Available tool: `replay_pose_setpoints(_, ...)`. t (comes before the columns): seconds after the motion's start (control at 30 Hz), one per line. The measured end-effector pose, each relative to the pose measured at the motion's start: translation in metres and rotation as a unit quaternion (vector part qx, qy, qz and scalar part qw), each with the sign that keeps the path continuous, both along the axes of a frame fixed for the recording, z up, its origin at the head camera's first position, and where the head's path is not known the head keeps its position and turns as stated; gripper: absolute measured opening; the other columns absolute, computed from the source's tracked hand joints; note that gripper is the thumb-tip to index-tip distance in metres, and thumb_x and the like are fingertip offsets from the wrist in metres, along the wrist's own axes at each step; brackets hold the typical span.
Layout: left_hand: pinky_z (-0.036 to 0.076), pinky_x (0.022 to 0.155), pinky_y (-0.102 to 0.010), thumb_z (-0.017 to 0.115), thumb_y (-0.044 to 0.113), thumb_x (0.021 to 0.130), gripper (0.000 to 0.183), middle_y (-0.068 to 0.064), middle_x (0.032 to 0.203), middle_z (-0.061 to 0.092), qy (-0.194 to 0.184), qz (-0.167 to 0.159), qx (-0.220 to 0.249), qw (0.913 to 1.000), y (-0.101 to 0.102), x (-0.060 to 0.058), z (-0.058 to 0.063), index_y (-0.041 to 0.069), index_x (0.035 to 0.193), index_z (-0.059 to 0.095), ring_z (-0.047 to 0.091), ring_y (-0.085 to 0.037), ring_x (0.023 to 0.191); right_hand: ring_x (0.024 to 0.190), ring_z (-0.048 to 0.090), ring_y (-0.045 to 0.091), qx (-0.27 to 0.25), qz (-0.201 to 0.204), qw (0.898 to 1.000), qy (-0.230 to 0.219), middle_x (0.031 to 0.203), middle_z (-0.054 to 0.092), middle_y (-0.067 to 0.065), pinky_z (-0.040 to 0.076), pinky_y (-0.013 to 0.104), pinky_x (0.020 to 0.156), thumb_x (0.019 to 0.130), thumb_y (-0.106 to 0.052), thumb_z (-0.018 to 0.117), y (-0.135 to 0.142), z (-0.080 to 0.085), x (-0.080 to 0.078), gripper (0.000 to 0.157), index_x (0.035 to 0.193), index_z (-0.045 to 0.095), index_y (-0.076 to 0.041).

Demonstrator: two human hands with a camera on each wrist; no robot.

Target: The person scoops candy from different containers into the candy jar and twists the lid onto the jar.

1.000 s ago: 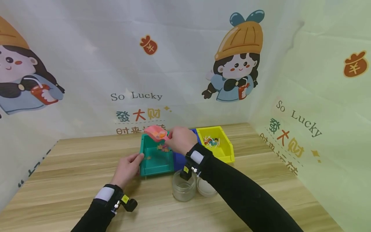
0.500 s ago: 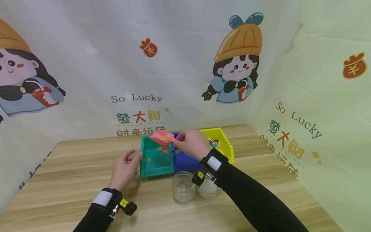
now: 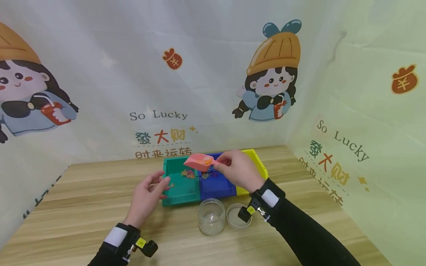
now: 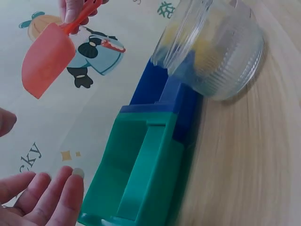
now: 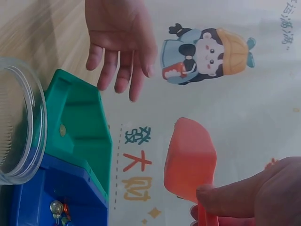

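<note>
My right hand [image 3: 241, 168] pinches the handle of a pink scoop [image 3: 197, 162], which carries some small orange pieces above the bins. Beneath the scoop are a green bin [image 3: 181, 197] with small colourful pieces and a blue bin [image 3: 217, 190] holding several small shiny items. Beside the green bin's left edge, my left hand [image 3: 146, 197] has its fingers loosely extended and grips nothing; whether it touches the rim I cannot tell. In the right wrist view the scoop [image 5: 190, 157] shows its pink underside, with the thumb on its handle.
A glass jar [image 3: 211, 218] without a lid on it stands in front of the blue bin. Right of it lies a round lid [image 3: 237, 218]. A yellow bin [image 3: 259, 162] is partly behind my right hand. A printed cloth [image 3: 213, 74] hangs behind the table.
My right hand has moved right with the scoop, from over the green bin toward the blue one. My left hand has let go of the green bin's edge and its fingers have spread.
</note>
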State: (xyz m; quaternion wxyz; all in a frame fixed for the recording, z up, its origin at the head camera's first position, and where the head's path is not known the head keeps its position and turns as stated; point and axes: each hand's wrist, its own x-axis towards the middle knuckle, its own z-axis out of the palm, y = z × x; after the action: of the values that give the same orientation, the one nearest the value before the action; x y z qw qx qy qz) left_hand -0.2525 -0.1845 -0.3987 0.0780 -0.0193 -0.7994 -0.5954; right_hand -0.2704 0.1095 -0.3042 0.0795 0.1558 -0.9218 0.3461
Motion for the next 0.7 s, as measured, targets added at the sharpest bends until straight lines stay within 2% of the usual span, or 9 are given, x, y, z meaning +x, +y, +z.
replay_pose_setpoints(0.3, 0.062, 0.102, -0.027, 0.067, 0.042, 0.11, 0.062, -0.019, 0.158, 0.059, -0.017, -0.07, -0.004, 0.9974, 0.009, 0.012, -0.004, 0.012, 0.162, 0.051, 0.072, -0.033, 0.13, 0.095, 0.061, 0.026, 0.004, -0.016, 0.999, 0.029, 0.109, 0.071, 0.012, 0.052, 0.03, 0.075, 0.105, -0.023, 0.076, 0.02, 0.004, 0.015, 0.025, 0.122, 0.081, -0.005)
replay_pose_setpoints(0.5, 0.056, 0.116, -0.041, 0.072, 0.036, 0.107, 0.064, -0.017, 0.165, 0.054, -0.023, -0.115, -0.011, 0.9931, 0.02, 0.02, -0.01, 0.013, 0.163, 0.05, 0.06, -0.035, 0.147, 0.097, 0.06, 0.026, 0.01, -0.011, 0.999, 0.046, 0.105, 0.07, 0.011, 0.052, 0.033, 0.078, 0.106, -0.021, 0.075, 0.031, 0.004, 0.026, 0.021, 0.119, 0.081, -0.005)
replay_pose_setpoints(0.57, 0.056, 0.118, -0.047, 0.076, 0.034, 0.105, 0.069, -0.018, 0.166, 0.053, -0.037, -0.129, 0.001, 0.991, 0.024, 0.022, -0.013, 0.012, 0.164, 0.049, 0.058, -0.037, 0.149, 0.096, 0.06, 0.025, 0.013, -0.007, 0.998, 0.057, 0.103, 0.071, 0.01, 0.052, 0.033, 0.078, 0.105, -0.021, 0.076, 0.034, 0.003, 0.029, 0.02, 0.117, 0.081, -0.006)
replay_pose_setpoints(0.7, 0.057, 0.116, -0.049, 0.082, 0.031, 0.101, 0.079, -0.021, 0.167, 0.05, -0.061, -0.16, 0.022, 0.9849, 0.033, 0.026, -0.019, 0.009, 0.166, 0.044, 0.057, -0.041, 0.149, 0.095, 0.06, 0.025, 0.017, 0.002, 0.997, 0.074, 0.101, 0.071, 0.009, 0.053, 0.034, 0.079, 0.104, -0.02, 0.078, 0.041, 0.001, 0.035, 0.019, 0.115, 0.081, -0.006)
